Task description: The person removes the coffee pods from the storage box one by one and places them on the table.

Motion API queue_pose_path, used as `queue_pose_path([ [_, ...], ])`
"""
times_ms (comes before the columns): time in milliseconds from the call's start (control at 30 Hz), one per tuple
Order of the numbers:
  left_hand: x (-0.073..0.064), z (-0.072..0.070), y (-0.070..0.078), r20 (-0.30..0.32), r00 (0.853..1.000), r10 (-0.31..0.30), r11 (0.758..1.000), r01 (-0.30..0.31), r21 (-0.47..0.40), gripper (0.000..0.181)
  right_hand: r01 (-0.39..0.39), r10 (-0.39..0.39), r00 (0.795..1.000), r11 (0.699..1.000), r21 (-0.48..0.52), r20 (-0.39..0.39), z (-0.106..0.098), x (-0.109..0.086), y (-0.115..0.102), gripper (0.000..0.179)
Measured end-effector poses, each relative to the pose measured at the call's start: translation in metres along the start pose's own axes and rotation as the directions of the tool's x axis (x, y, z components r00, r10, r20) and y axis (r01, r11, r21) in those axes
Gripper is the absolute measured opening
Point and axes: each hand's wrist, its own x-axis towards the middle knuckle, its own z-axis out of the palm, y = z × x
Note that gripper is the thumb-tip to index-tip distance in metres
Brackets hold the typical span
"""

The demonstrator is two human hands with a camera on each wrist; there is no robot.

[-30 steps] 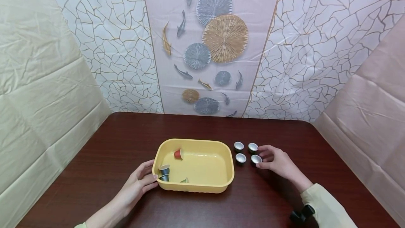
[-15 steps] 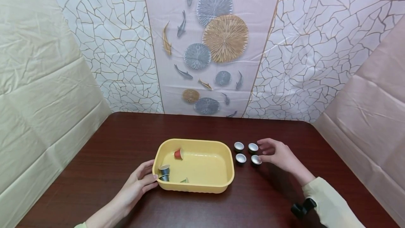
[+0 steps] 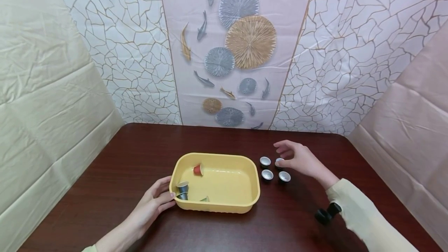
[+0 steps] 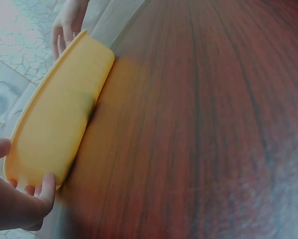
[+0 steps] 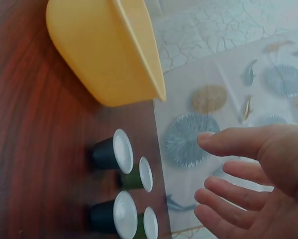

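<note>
We see four upright capsules (image 3: 267, 175) in a two-by-two group on the worktop (image 3: 224, 232), two dark and two green, just off the right end of a yellow tray (image 3: 217, 207). The right hand (image 3: 301, 159) hovers over the far right one, fingers parted, relaxed and holding nothing, with a gap between fingertips and lids. Inside the tray we count four more: one red capsule (image 3: 198, 170) towards the far left corner, two blue-grey capsules (image 3: 183, 187) at the near left corner, and one green piece, probably a capsule, mostly hidden by the near rim. The left hand (image 3: 151, 204) grips the tray's left end, thumb at the rim. Beyond the worktop's far edge we see patterned cloth (image 3: 140, 69).
</note>
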Motion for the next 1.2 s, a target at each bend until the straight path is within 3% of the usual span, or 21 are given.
queue_pose_path([
  [333, 0.002, -0.001, -0.003, 0.010, 1.000, 0.002, 1.000, -0.002, 0.000, 0.062, 0.089, -0.090, 0.993, 0.996, 0.022, 0.073, 0.005, 0.029, -0.024, 0.056],
  [600, 0.002, -0.001, -0.003, 0.005, 1.000, 0.004, 1.000, -0.004, -0.001, 0.063, 0.164, -0.176, 0.972, 0.983, 0.087, 0.154, 0.019, 0.049, -0.047, 0.058],
  [967, 0.001, -0.001, -0.003, 0.002, 1.000, 0.010, 1.000, -0.010, -0.005, 0.062, 0.299, -0.312, 0.915, 0.950, 0.089, 0.258, 0.042, 0.075, -0.074, 0.053],
  [1200, 0.001, 0.000, -0.002, 0.002, 1.000, 0.005, 1.000, -0.005, -0.007, 0.063, 0.360, -0.387, 0.858, 0.922, 0.141, 0.338, 0.060, 0.091, -0.090, 0.054],
])
